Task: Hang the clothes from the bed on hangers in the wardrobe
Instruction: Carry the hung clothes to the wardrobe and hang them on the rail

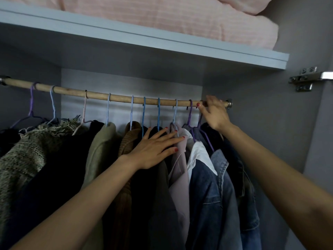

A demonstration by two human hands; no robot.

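Grey wardrobe walls (pixel 270 123) enclose a round wooden hanging rail (pixel 117 97) that runs slightly downhill from left to right. At its right end the right hand (pixel 214 112) is raised to the rail, fingers curled at the hook of a purple wire hanger (pixel 201 127) carrying a dark navy garment (pixel 232 159); whether the fingers grip the hook or the rail itself I cannot tell. Just left of it hangs a blue denim jacket (pixel 212 195) on another purple hanger (pixel 189 116), with a white collared shirt (pixel 200 156) beside it. The left hand (pixel 153 150) lies flat, fingers spread and straight, pressing against a dark charcoal coat (pixel 158 204) and touching a pale mauve blazer (pixel 180 177). Further left hang a brown ribbed knit (pixel 126 145), an olive-green jacket (pixel 100 150), a black garment (pixel 63 168) and a fringed, speckled green-grey knit (pixel 23 156), on blue, lilac and pink hangers. Above, a pale blue-grey shelf (pixel 144 38) carries folded pink striped bedding (pixel 180 17). A metal door hinge (pixel 306 81) sits on the right wall.
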